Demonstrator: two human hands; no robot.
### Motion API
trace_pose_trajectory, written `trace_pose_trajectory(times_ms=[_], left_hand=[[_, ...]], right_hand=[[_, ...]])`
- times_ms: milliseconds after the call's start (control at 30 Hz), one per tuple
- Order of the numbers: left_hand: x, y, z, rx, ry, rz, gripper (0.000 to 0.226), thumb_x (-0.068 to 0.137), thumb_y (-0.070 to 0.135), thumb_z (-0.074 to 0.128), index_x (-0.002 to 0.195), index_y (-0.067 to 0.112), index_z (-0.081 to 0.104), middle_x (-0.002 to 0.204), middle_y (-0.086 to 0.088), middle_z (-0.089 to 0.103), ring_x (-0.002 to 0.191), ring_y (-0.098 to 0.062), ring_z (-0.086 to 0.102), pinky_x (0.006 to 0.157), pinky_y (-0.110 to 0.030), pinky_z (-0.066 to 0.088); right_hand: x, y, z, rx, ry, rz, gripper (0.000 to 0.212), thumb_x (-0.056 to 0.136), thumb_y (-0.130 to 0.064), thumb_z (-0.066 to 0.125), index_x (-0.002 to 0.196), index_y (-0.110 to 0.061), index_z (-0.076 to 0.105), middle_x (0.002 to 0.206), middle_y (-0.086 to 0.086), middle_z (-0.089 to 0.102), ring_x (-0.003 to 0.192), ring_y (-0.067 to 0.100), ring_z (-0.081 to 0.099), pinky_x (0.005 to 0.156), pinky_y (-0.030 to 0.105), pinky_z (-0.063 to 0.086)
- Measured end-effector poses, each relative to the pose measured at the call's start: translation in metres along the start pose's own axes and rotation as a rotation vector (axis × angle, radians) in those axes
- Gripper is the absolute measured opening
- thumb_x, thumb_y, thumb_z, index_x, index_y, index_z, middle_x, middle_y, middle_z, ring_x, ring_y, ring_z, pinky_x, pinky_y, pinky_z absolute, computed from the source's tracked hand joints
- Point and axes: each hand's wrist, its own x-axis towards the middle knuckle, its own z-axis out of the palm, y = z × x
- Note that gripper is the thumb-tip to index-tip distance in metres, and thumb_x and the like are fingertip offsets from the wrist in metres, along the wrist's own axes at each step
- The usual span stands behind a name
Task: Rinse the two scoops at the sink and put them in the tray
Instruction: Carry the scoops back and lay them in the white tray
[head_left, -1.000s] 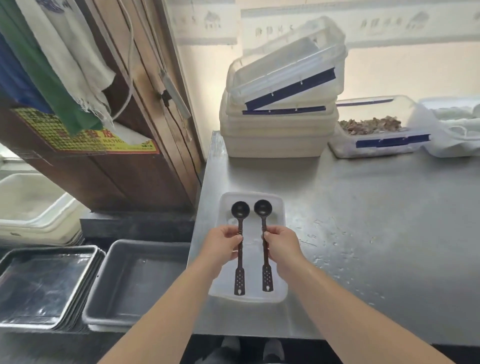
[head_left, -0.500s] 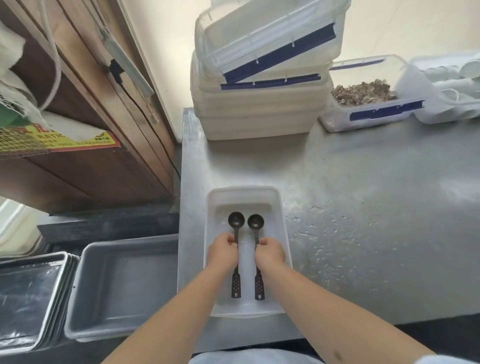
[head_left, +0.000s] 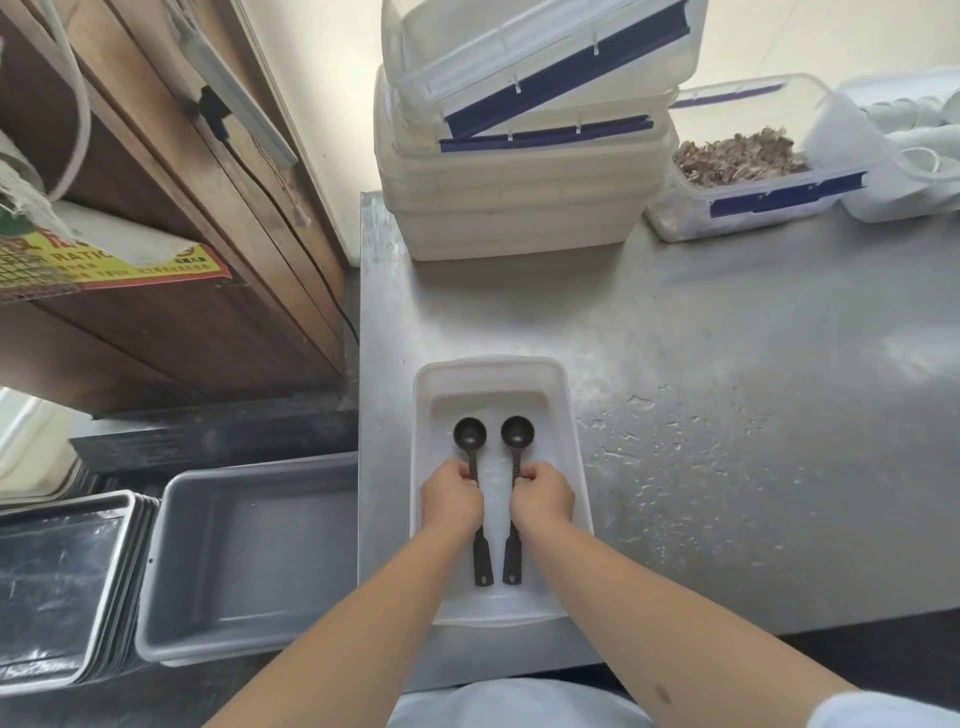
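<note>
Dark left scoop and right scoop side by side in white tray on steel surface, your left hand and right hand each curled closed round a handle

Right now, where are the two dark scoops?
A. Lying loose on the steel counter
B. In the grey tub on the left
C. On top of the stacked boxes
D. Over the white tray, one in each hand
D: the left hand and the right hand each grip the handle of one of the scoops, side by side, bowls pointing away, within the rim of the white tray.
</note>
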Motion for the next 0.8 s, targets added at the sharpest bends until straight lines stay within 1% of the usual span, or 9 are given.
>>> trace_pose_trajectory(times_ms=[167,300,367,433,500,567,667,733,800], left_hand=[[-0.006,0.002,0.001,-0.01,0.043,0.026,0.023,0.084,0.003,0.042,0.088,0.018,0.059,0.084,0.0,0.06,0.06,-0.001,0.044,0.045,-0.015,0.028],[-0.012,0.003,0.003,-0.016,0.075,0.015,0.028,0.086,0.003,0.041,0.1,0.014,0.063,0.089,-0.002,0.061,0.071,-0.016,0.052,0.058,-0.025,0.038],[-0.013,0.003,0.003,-0.027,0.083,0.0,0.029,0.086,0.004,0.042,0.103,0.013,0.063,0.096,-0.005,0.064,0.077,-0.02,0.054,0.064,-0.026,0.04],[-0.014,0.003,0.002,-0.031,0.074,-0.007,0.029,0.086,0.005,0.044,0.107,0.012,0.063,0.104,-0.009,0.066,0.081,-0.021,0.055,0.067,-0.028,0.041],[-0.017,0.005,-0.001,-0.031,0.063,-0.008,0.031,0.087,0.008,0.048,0.116,0.01,0.059,0.114,-0.011,0.063,0.088,-0.022,0.056,0.069,-0.029,0.042],[-0.023,0.009,-0.006,-0.039,0.059,0.005,0.041,0.088,0.013,0.052,0.13,0.01,0.051,0.128,-0.01,0.055,0.098,-0.022,0.056,0.072,-0.028,0.041],[-0.038,0.014,-0.021,-0.043,0.056,0.154,0.047,0.089,0.017,0.054,0.135,0.015,0.045,0.137,-0.004,0.045,0.105,-0.012,0.048,0.08,-0.023,0.036],[-0.05,0.013,-0.038,0.018,0.075,0.352,0.046,0.089,0.02,0.055,0.133,0.019,0.045,0.14,0.002,0.042,0.121,-0.013,0.046,0.088,-0.021,0.034],[-0.06,0.01,-0.059,0.171,0.17,0.541,0.049,0.088,0.026,0.058,0.135,0.021,0.043,0.148,0.002,0.036,0.134,-0.017,0.038,0.098,-0.024,0.035]], right_hand=[[-0.001,0.0,-0.003,-0.027,0.011,-0.05,0.032,0.087,-0.004,0.043,0.102,-0.017,0.068,0.102,0.006,0.069,0.081,0.022,0.057,0.066,0.025,0.042],[-0.003,0.0,-0.003,0.0,0.017,-0.057,0.033,0.088,-0.003,0.041,0.104,-0.016,0.067,0.104,0.007,0.068,0.084,0.023,0.06,0.069,0.029,0.049],[-0.005,-0.001,-0.004,0.004,0.019,-0.054,0.033,0.089,-0.004,0.042,0.11,-0.014,0.065,0.11,0.009,0.067,0.089,0.024,0.06,0.071,0.029,0.048],[-0.006,-0.001,-0.005,0.016,0.01,-0.047,0.033,0.091,-0.006,0.044,0.119,-0.013,0.061,0.12,0.01,0.062,0.101,0.027,0.06,0.078,0.028,0.048],[-0.011,-0.002,-0.006,0.025,-0.018,-0.038,0.038,0.093,-0.01,0.047,0.131,-0.011,0.051,0.133,0.01,0.053,0.112,0.027,0.056,0.08,0.027,0.043],[-0.018,-0.002,-0.01,0.014,-0.051,-0.062,0.045,0.093,-0.013,0.051,0.137,-0.011,0.042,0.138,0.009,0.045,0.114,0.026,0.053,0.08,0.028,0.041],[-0.037,-0.002,-0.022,-0.066,-0.113,-0.245,0.05,0.091,-0.015,0.052,0.139,-0.014,0.039,0.139,0.005,0.043,0.118,0.021,0.051,0.086,0.026,0.04],[-0.052,-0.002,-0.039,-0.179,-0.137,-0.443,0.049,0.091,-0.023,0.052,0.139,-0.021,0.04,0.14,-0.002,0.044,0.117,0.015,0.051,0.087,0.023,0.039],[-0.063,-0.006,-0.059,-0.369,-0.06,-0.683,0.049,0.091,-0.031,0.052,0.138,-0.024,0.039,0.14,-0.008,0.045,0.118,0.015,0.052,0.09,0.03,0.045]])
